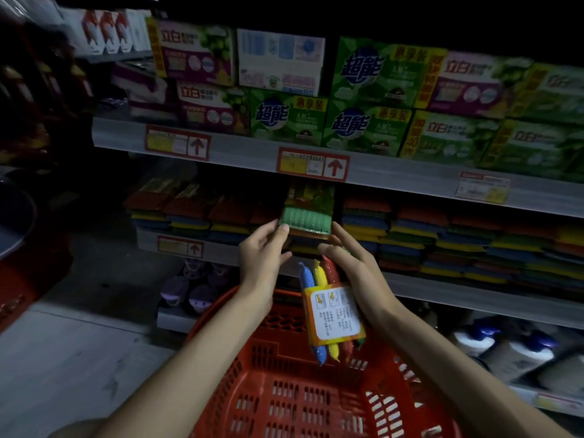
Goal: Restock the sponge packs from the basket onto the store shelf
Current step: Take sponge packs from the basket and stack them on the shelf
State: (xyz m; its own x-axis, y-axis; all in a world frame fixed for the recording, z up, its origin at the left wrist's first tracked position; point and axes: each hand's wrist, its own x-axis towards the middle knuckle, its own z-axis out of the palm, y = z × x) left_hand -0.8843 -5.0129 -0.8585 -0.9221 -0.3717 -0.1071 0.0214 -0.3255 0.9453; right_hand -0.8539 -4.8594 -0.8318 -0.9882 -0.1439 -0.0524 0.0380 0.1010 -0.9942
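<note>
A green sponge pack [308, 213] stands at the front of the middle shelf [410, 284], on top of stacked packs. My left hand [264, 254] grips its left lower corner with thumb and fingers. My right hand [350, 263] touches the green pack's right side with its fingertips and also holds a multicoloured sponge pack [330, 314] with a white label, hanging above the red basket [303, 399]. No pack is visible in the part of the basket that shows.
Stacks of coloured sponge packs [442, 238] fill the middle shelf on both sides. Detergent boxes [363, 99] sit on the shelf above. Purple slippers [189, 289] and white bottles [505, 346] occupy the bottom level. Grey floor lies to the left.
</note>
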